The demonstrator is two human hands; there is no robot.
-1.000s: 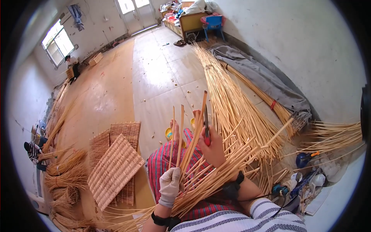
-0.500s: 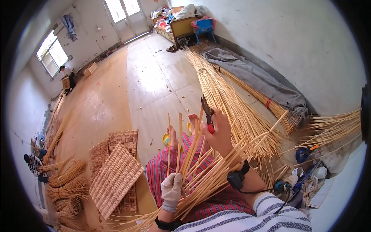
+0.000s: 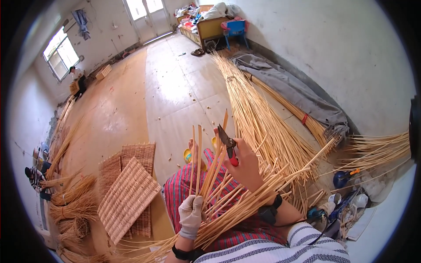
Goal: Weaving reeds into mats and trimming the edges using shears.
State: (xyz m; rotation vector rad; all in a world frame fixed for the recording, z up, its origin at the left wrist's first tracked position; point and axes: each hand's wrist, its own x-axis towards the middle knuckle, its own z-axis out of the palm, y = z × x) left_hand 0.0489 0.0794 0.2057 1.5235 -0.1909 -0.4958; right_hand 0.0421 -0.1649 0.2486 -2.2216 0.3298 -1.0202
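Observation:
My left hand (image 3: pixel 191 215), in a white glove, is closed round a few upright peeled willow rods (image 3: pixel 199 160) that rise above my fist. My right hand (image 3: pixel 245 168), bare, grips red-handled pruning shears (image 3: pixel 230 147), their dark blades pointing up and slightly left near the upper part of those rods. Whether the blades touch a rod I cannot tell. A loose bundle of willow rods (image 3: pixel 245 215) lies slantwise across my lap, over a red striped cloth (image 3: pixel 177 188), with my right wrist above it.
Woven wicker panels (image 3: pixel 129 199) lie overlapped at my left, beside tied bundles of thin rods (image 3: pixel 72 204). A large spread of long rods (image 3: pixel 263 118) covers the floor at right, alongside a grey cloth (image 3: pixel 289 85). Two people (image 3: pixel 78 83) (image 3: pixel 37 179) are at the left.
My right hand and the shears have come down and slightly left, the blades leaning a bit more to the left. My left hand keeps its hold on the rods, with little shift.

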